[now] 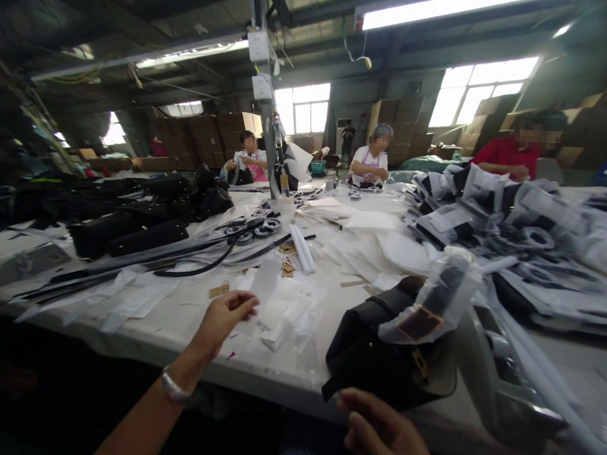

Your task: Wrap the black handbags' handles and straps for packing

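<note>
Right hand at the black bag's tab, left hand over white packets

Right hand [382,429] sits at the near table edge, fingers loosely curled, tips just beside the dark tab [331,388] of the black bag [374,334]; can't tell if they pinch it. Left hand [229,311] is above the table [178,323], thumb and fingertips drawn close together near the white packets [285,314]; can't tell if anything thin is between them.

Bag is on the table in front of the right hand, gold clasp [421,365] on its side, plastic-wrapped bundle [413,319] lying across its top. Farther out: brown tag [219,291], black straps [196,270], white sheets [396,250].

Handling, my judgement: pinch the tab close to its end, steady the bag's body with the left hand, don't tip the bundle off, keep plastic clear of the clasp.
</note>
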`<move>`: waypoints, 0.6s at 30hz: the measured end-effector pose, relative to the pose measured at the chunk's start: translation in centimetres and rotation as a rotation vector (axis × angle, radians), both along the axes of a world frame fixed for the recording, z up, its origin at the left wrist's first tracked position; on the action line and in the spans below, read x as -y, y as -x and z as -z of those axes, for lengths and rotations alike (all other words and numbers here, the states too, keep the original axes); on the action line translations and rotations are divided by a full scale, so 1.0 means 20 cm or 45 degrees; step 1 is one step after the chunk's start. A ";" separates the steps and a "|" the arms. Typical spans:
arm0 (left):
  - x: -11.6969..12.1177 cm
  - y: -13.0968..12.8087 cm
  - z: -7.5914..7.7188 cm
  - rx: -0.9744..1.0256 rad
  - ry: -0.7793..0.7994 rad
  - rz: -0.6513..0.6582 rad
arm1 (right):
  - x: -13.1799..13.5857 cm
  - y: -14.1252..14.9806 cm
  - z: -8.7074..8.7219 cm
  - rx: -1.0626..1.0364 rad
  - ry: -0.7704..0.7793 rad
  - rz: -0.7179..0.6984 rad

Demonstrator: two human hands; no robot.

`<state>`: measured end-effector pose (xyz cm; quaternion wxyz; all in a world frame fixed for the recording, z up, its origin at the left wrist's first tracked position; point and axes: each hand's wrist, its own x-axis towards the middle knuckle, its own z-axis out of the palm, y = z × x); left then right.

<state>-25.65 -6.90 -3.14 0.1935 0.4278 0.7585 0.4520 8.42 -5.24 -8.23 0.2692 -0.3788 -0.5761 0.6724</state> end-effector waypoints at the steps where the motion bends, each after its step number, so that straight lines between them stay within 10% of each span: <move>1: 0.04 -0.13 0.00 0.089 0.006 0.071 | 0.01 0.04 -0.01 -0.059 -0.013 0.016; 8: 0.29 -0.73 0.12 0.823 0.225 0.508 | 0.02 0.16 -0.09 -0.087 -0.099 0.224; 18: 0.24 -0.75 0.19 0.609 0.071 0.361 | 0.10 0.00 0.06 0.105 -0.070 0.323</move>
